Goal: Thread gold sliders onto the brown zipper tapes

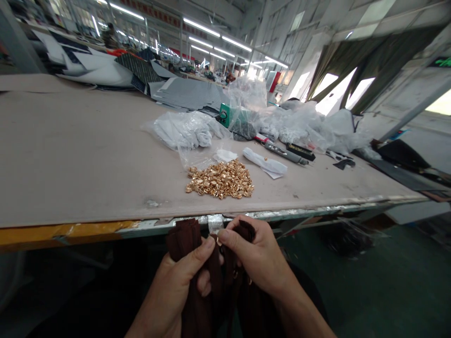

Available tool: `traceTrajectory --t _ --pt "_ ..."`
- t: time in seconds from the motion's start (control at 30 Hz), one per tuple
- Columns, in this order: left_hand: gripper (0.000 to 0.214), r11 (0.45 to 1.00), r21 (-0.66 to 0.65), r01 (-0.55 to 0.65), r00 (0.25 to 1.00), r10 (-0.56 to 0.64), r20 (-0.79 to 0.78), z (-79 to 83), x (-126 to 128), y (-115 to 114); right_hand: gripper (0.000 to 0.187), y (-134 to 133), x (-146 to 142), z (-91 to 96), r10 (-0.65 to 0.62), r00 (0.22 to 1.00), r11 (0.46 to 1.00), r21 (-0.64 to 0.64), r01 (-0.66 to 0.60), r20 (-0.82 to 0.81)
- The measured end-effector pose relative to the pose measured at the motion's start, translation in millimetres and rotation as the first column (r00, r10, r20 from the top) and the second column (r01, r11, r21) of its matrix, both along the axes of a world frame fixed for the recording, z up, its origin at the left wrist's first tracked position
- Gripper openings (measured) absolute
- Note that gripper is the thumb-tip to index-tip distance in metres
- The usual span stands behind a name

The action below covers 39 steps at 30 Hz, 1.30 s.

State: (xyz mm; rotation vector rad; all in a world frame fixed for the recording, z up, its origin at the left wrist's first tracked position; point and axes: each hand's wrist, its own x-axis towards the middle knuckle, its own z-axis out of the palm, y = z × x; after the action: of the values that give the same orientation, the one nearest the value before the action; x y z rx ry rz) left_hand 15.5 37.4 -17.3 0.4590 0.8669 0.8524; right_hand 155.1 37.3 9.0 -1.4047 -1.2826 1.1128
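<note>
Factory hall w/ long table, strip lights, green floor.

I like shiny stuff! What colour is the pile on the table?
The pile is gold; head view shows it.

A garment factory floor: long worktable under rows of tube lights, stacks of cut fabric pieces, a heap of gold metal fittings, brown fabric strips.

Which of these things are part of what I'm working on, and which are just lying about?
In hand: brown fabric strips, gripped by left hand and right hand; probably the gold metal pieces heaped nearest on the table.
Lying about: plastic bags, green box, grey pen-like tool, white folded packet, grey sheets.
</note>
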Motion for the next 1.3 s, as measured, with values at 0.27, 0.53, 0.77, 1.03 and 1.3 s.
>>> traceTrajectory --t 0.27,0.53,0.77,1.03,1.3 --pt "0.033 0.996 -0.089 -0.031 0.998 0.036 0.049 7.3 1 2 0.018 27 -13 13.8 -0.340 0.693 0.912 0.402 0.079 0.636" --pt "0.030 0.995 -0.098 0.004 1.000 -0.002 0.017 10.3 -2 4 0.022 21 7 21.3 -0.176 0.922 0.965 0.245 0.093 0.344" --pt "0.025 1.000 -0.028 0.014 0.997 -0.016 -0.079 12.3 -2 2 0.018 -12 13 8.7 0.171 0.984 0.976 -0.129 -0.177 -0.058" --pt "0.024 0.999 -0.041 0.000 0.999 -0.002 -0.052 15.7 1 2 0.012 -16 9 -3.6 0.227 0.930 0.954 -0.125 -0.272 -0.290" --pt "0.022 0.985 -0.173 -0.021 1.000 0.024 0.017 12.5 -2 3 0.020 -21 10 -5.2 0.291 0.894 0.920 -0.156 -0.359 -0.340"
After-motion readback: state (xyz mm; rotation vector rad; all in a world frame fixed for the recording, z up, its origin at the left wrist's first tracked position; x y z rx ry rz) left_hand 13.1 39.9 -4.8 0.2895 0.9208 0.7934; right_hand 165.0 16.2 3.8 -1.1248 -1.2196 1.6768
